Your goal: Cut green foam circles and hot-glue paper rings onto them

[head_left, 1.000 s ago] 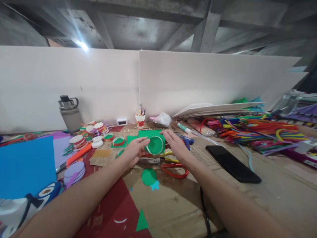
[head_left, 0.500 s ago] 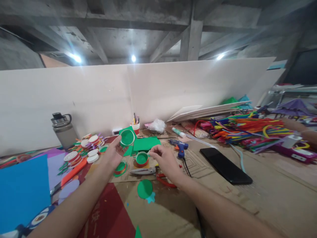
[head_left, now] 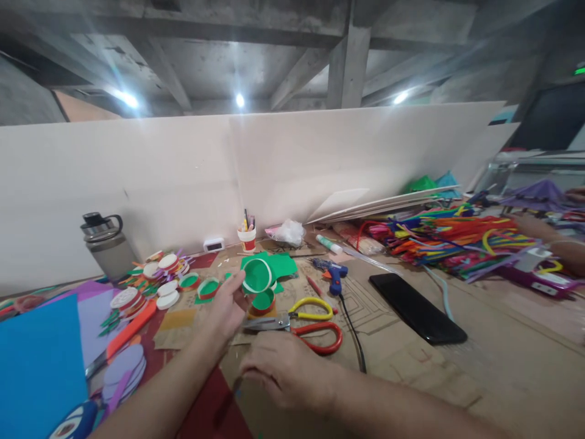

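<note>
My left hand (head_left: 231,308) holds a round green-lined cup (head_left: 257,276) with a white rim, tilted so its inside shows. Under it, partly covered, stands a second green-lined cup (head_left: 264,300) with a red side. My right hand (head_left: 283,369) is low in front of the scissors, fingers bent together; whatever they hold, if anything, is hidden. The scissors (head_left: 286,321), with one yellow and one red handle, lie between the hands and the cups. Green sheets (head_left: 282,264) lie behind the held cup, and two more green-lined rings (head_left: 209,288) sit to its left.
A blue glue gun (head_left: 336,277) with a black cord and a phone (head_left: 415,306) lie at right, before piled pipe cleaners (head_left: 457,238). At left are a bottle (head_left: 107,247), white-and-red discs (head_left: 130,302), an orange-handled knife (head_left: 130,329) and blue sheet (head_left: 41,366). Another person's arm (head_left: 548,241) shows far right.
My left hand has moved the cup right and down. My right hand has drawn back toward me, from beside the second cup to below the scissors. The green disc and light-blue star are now out of sight.
</note>
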Tool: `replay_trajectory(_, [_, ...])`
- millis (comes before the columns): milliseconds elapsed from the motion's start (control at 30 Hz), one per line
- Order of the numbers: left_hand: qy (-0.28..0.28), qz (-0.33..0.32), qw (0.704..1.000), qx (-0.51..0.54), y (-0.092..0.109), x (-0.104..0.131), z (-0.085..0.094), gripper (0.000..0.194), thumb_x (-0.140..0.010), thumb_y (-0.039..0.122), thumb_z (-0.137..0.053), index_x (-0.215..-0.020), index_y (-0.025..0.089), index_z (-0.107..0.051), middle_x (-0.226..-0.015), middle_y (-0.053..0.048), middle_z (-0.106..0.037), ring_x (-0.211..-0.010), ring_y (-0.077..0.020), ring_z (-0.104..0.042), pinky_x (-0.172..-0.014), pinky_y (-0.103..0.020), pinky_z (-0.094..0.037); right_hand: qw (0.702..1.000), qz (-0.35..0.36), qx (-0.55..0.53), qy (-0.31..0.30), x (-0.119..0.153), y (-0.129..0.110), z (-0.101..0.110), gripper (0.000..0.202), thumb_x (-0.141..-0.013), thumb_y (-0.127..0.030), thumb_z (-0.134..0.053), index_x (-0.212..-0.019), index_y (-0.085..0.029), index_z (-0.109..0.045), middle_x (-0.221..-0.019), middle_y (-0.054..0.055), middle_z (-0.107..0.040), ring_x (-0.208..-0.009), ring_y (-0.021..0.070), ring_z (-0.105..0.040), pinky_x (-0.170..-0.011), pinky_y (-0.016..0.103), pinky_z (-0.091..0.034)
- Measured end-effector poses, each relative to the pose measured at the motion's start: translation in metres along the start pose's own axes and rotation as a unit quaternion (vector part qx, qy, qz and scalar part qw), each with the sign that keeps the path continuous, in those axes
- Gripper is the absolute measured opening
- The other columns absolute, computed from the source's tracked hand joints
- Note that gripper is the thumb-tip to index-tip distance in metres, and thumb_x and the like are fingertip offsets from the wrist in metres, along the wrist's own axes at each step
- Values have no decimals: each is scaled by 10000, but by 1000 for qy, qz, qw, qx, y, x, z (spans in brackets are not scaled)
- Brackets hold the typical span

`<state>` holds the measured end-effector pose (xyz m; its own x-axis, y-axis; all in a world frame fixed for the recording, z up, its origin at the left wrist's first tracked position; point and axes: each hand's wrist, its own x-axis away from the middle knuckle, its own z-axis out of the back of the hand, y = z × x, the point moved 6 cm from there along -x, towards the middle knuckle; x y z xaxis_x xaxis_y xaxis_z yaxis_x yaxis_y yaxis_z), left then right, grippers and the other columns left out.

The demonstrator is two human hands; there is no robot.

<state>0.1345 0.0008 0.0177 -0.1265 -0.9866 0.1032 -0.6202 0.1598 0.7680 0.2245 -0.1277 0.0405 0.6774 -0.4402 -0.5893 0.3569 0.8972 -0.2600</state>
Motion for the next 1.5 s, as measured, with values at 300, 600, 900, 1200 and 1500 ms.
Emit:
replay_trajectory(300, [-60, 6, 997, -46, -18, 8, -3, 207, -662, 194, -787, -835, 177, -674, -810, -21, -706, -663, -122, -654, -635, -232, -554, 988, 108, 38, -102, 10, -8, -41, 175, -827, -252, -564, -984, -195, -616, -869, -17, -705, -766, 113, -611, -630, 234, -448])
replay_trajectory(600, [-106, 61, 989, -82, -36, 25, -8, 241, -642, 266, -809, -845, 177, -714, -816, -49, -717, -699, -142, -670, -678, -238, -545, 979, 174, 25, -103, 12, -13, -53, 219, -961, -300, -441, -963, -188, -629, -760, -26, -685, -671, 92, -593, -612, 215, -426])
replay_trajectory(900, [-132, 83, 984, -82, -45, 30, -7, 250, -648, 256, -807, -848, 165, -687, -793, -41, -707, -680, -145, -669, -676, -256, -545, 979, 168, -8, -117, 17, -8, -54, 281, -989, -315, -361, -1022, -199, -615, -854, 1, -709, -796, 115, -629, -703, 222, -450])
replay_trajectory(1200, [-110, 54, 991, -44, -39, 25, -4, 246, -663, 209, -798, -856, 141, -662, -807, -31, -710, -695, -120, -665, -685, -228, -547, 986, 137, -25, -96, 15, -13, -48, 193, -925, -273, -436, -954, -189, -607, -820, -21, -691, -738, 115, -596, -671, 236, -434])
replay_trajectory(1500, [-90, 51, 994, -39, -38, 25, -4, 330, -616, 240, -823, -877, 141, -647, -779, -23, -704, -647, -136, -661, -639, -258, -547, 996, 57, -19, -66, 6, -8, -22, 171, -877, -229, -474, -939, -191, -630, -816, 5, -692, -739, 122, -600, -656, 222, -442])
